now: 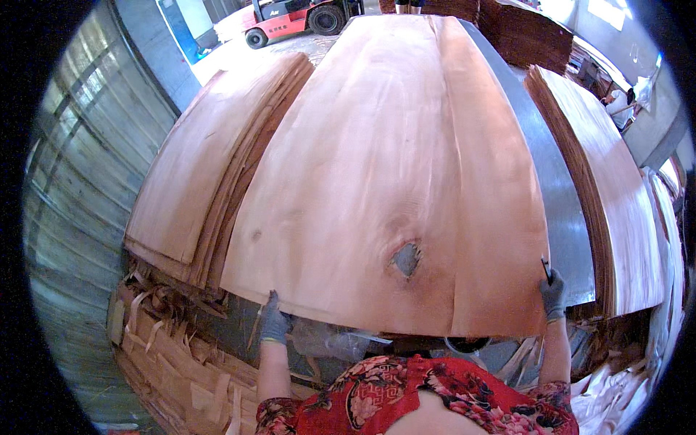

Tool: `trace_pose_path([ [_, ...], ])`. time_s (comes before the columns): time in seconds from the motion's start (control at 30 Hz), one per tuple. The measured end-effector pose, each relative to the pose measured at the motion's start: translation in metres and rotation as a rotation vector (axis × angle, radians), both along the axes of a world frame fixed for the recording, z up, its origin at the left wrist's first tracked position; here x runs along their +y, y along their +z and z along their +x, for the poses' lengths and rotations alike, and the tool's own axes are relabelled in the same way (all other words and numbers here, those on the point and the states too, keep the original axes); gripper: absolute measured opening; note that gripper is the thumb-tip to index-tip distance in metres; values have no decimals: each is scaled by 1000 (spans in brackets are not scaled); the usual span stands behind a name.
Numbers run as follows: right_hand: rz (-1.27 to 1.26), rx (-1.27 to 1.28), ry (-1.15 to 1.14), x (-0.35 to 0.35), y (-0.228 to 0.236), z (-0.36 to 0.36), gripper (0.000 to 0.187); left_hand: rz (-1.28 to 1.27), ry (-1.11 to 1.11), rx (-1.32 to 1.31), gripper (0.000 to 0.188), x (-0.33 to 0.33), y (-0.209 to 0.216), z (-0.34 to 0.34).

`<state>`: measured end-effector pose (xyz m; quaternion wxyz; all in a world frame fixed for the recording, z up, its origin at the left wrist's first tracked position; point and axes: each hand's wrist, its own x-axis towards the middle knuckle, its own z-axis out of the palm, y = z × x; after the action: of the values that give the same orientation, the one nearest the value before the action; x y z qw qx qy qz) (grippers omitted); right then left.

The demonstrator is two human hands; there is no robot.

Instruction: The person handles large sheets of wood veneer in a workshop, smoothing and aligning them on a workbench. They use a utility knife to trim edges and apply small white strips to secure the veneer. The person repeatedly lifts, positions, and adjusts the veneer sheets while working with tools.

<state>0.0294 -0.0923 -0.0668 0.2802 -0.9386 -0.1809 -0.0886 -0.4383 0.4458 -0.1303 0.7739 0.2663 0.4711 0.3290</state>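
A wide, pale wood veneer sheet [341,181] lies lengthwise before me, with a ragged hole [406,259] near its close end. Along its right side runs a narrower, more orange veneer strip [493,188]; whether it overlaps the sheet or only abuts it, I cannot tell. In a grey glove, my left hand [274,320] pinches the sheet's near edge toward the left corner, thumb on top and fingers hidden below. My right hand [553,296], also gloved, is closed at the strip's near right corner around a small, thin dark tool [546,268] whose kind is unclear.
Veneer stacks stand on the left [196,159] and right [609,167]. A grey metal surface [558,196] shows beside the strip. Veneer scraps [174,341] litter the lower left. Far off are a red forklift [290,22], dark brown stacks [525,32] and another person [620,105].
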Motion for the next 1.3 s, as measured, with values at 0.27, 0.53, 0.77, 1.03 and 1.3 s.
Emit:
trace_pose_path([
  [0.27,-108,72,22,-6,-2,75,26,4,-141,19,51,-13,-17,24],
  [0.53,117,177,58,-24,-27,93,32,80,-296,248,51,-3,1,29],
  [0.77,-220,93,-147,-24,-8,104,28,19,-555,441,48,-14,68,59],
  [1.03,415,-147,-296,-71,-34,-48,39,1119,-515,1128,49,-63,87,97],
  [1.3,-417,156,-436,-73,-106,-90,26,1878,-800,1027,79,-123,13,209],
])
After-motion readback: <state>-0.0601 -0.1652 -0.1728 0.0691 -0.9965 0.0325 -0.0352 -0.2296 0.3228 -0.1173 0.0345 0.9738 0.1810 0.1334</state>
